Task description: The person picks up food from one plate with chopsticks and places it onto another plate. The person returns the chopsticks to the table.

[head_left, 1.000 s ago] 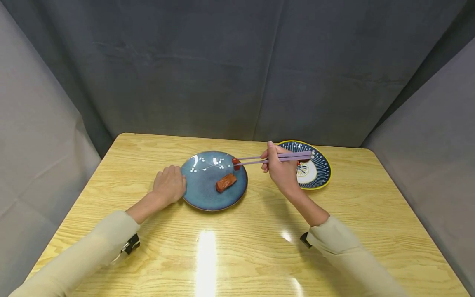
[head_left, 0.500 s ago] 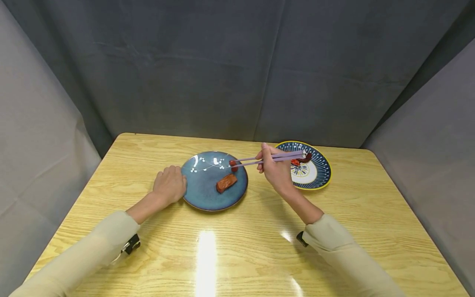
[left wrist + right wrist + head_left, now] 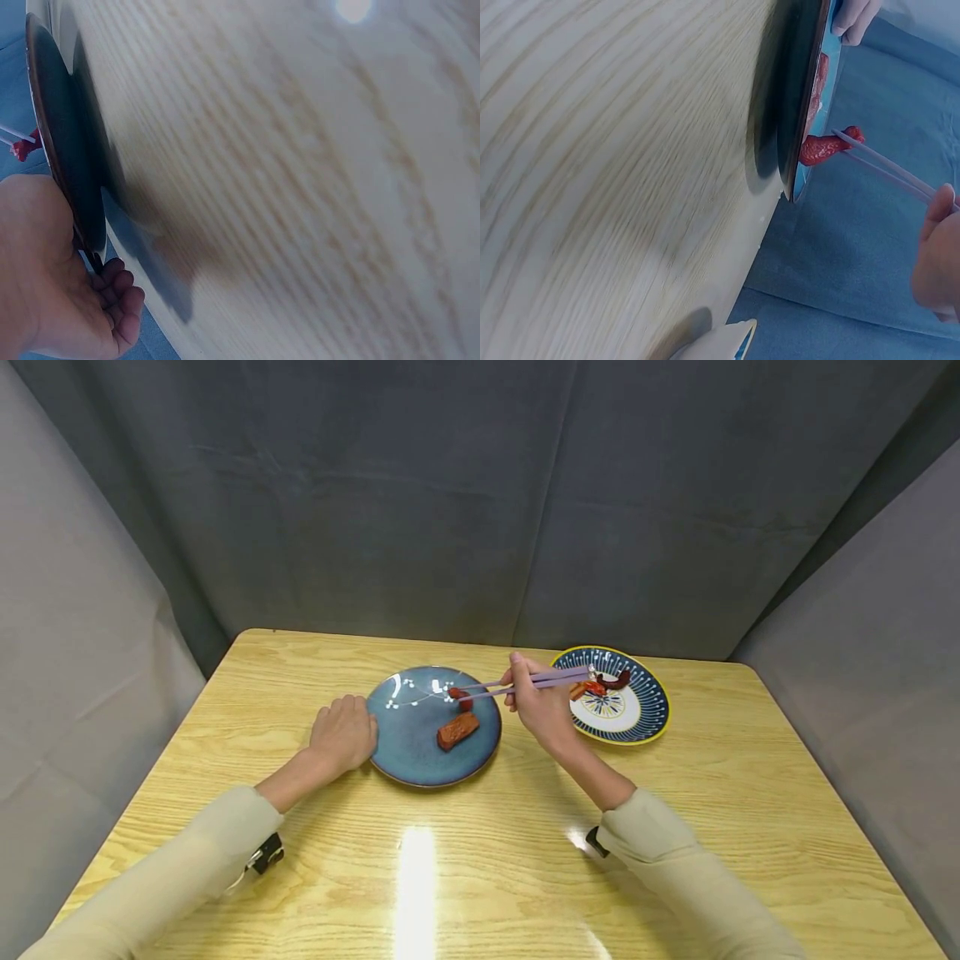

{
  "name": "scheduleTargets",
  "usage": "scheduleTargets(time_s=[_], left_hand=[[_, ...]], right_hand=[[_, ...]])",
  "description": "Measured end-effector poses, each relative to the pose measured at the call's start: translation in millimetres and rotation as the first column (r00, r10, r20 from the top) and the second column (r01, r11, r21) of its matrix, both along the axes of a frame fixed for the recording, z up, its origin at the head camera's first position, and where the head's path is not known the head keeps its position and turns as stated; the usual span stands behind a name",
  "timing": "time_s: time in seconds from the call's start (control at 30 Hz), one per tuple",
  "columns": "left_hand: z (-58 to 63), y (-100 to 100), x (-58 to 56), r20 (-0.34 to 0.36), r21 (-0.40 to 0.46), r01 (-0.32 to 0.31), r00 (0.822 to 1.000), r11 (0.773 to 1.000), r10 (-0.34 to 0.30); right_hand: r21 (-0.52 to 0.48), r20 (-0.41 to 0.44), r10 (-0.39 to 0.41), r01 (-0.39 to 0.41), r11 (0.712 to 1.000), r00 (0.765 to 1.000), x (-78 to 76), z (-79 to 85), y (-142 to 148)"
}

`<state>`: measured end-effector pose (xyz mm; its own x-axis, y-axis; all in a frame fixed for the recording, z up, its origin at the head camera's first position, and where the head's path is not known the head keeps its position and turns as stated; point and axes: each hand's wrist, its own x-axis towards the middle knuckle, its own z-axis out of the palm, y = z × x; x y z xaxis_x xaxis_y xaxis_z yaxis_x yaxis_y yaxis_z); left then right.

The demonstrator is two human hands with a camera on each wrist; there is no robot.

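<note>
Dark grey curtain [image 3: 360, 510] hangs behind a wood-grain table [image 3: 495, 877], with paler cloth [image 3: 67, 610] closing in on either side; from where I stand, glare streaks the near part of the tabletop. Two plates lie along the far half. At the person's left is a blue glazed plate [image 3: 405, 752] bearing a white blossom motif. Left hand [image 3: 343, 732]: at the plate's left rim, fingers curled round the edge and gripping it. Right hand [image 3: 542, 702]: fingers closed about a pair of lilac chopsticks [image 3: 557, 677], pinching them short of their thick ends. The chopstick tips, held narrow, clasp the thin end of a red drumstick-shaped piece [image 3: 825, 148], which is over the far right part of the blue plate; whether its thick end touches the glaze I cannot tell. Just nearer the person, a brown slab of meat [image 3: 457, 732] lies obliquely on the same plate. Farther right, partly covered by the right hand, is a yellow-rimmed plate [image 3: 639, 720] patterned in navy and white. Upon it, near its far side: a dark maroon piece [image 3: 617, 680], a bright red piece [image 3: 595, 688] and something orange [image 3: 577, 691].
</note>
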<state>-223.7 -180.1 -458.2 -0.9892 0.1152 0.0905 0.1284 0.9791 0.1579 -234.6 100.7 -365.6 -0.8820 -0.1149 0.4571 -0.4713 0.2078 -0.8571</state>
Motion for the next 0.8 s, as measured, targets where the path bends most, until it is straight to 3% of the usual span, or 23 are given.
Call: scheduleTargets(time_s=[0.33, 0.8], left_hand=[[2.4, 0.8, 1.0, 0.021, 0.004, 0.0, 1.0, 1.0, 0.0], [0.3, -0.3, 0.5, 0.018, -0.002, 0.0, 1.0, 1.0, 0.0]], right_hand=[[0.034, -0.023, 0.022, -0.021, 0.999, 0.999, -19.4, -23.2, -6.2], [0.172, -0.056, -0.006, 0.016, 0.985, 0.998, -22.7, -33.6, -16.2]])
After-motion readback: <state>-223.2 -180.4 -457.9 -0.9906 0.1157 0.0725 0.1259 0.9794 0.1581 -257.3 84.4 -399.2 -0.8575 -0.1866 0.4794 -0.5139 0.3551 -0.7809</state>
